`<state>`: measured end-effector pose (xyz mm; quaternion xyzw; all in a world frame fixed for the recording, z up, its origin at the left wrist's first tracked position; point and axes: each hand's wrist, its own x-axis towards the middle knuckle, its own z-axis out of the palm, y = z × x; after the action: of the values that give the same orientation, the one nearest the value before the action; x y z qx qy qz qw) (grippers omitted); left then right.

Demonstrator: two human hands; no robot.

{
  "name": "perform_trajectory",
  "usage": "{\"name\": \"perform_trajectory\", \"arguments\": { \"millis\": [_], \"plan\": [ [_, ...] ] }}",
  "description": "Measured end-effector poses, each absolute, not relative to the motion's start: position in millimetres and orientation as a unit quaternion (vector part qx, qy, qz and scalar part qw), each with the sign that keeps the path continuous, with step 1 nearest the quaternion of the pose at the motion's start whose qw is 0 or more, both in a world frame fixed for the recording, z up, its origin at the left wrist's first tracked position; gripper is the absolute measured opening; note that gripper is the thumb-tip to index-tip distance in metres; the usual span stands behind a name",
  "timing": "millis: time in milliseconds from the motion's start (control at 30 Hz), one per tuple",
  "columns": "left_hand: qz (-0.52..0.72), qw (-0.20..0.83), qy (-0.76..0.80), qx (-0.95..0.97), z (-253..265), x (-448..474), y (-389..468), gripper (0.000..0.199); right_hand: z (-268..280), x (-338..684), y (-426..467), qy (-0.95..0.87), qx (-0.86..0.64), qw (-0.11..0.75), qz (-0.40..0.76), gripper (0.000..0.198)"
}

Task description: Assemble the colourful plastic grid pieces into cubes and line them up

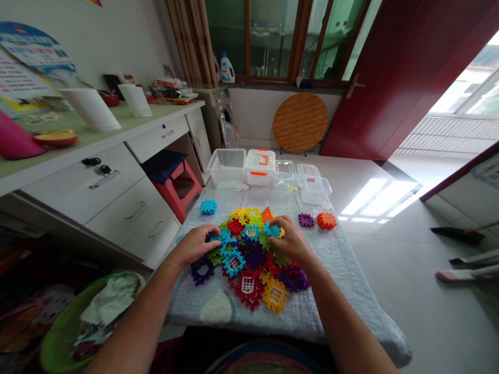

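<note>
A heap of plastic interlocking building blocks with toothed edges lies on the cloth-covered table. At the left of the heap, my left hand has its thumb and fingers around the edge of a blue block. My right hand pinches another blue block on the heap's right side. Between the hands lie a blue window block and a dark purple block. Closer to me are a red window block and a yellow window block.
A blue stack, a purple stack and an orange stack of blocks stand apart from the heap. Along the far edge are an open clear bin, a lidded box and smaller clear containers. A red stool stands left.
</note>
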<state>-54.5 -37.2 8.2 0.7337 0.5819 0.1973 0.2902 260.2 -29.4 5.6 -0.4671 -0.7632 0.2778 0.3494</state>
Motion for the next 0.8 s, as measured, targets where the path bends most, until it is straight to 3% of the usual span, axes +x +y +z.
{"name": "perform_trajectory", "arguments": {
  "millis": [233,400,600,800],
  "plan": [
    [0.209,0.308,0.548,0.749,6.3,-56.7,-33.5,0.025,11.2,236.8,-32.8,-0.808,-0.402,0.305,0.303,0.029],
    [0.185,0.275,0.556,0.762,13.1,-55.3,-35.4,0.025,14.1,246.1,-37.8,-0.801,-0.4,0.333,0.296,0.028],
    [0.195,0.231,0.558,0.773,19.9,-56.1,-34.5,0.024,0.9,281.4,-39.8,-0.755,-0.471,0.365,0.274,0.016],
    [0.266,0.174,0.582,0.749,27.7,-46.6,-33.3,0.029,-23.0,301.9,-36.3,-0.692,-0.538,0.38,0.293,0.015]
  ]
}}
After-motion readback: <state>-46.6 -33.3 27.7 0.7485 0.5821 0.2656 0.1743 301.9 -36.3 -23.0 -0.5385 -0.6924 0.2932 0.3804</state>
